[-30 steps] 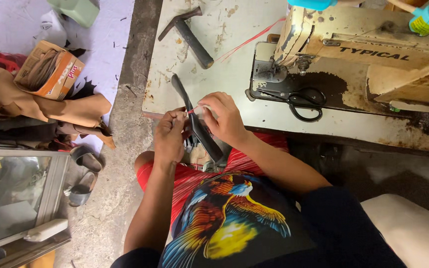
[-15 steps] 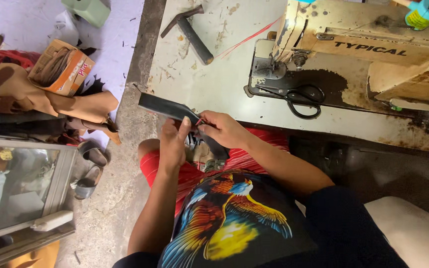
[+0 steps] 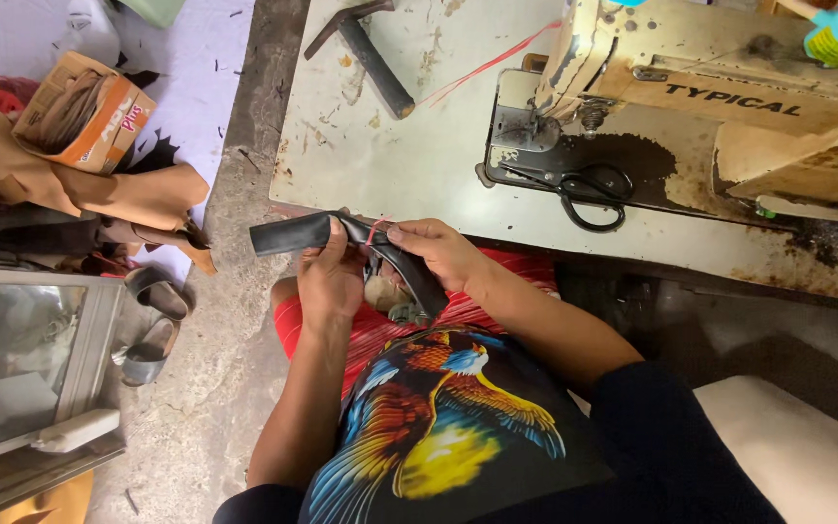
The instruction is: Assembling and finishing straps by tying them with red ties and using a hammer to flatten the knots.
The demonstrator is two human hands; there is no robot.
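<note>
Over the lap, at the desk (image 3: 390, 165) edge | black strap (image 3: 293, 233) now lies flatter, its free end pointing left — earlier it rose toward the desk | left hand (image 3: 330, 281) clenched around it, right hand (image 3: 438, 252) pinching it beside a red thread (image 3: 376, 229) | orange-and-white carton (image 3: 99, 121) — far left on the floor

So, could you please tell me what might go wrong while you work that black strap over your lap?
The black strap is held by both hands off the table edge, so its free left end may sag or twist. A red thread runs to the sewing machine and might snag. The scissors lie close to the working area.
</note>
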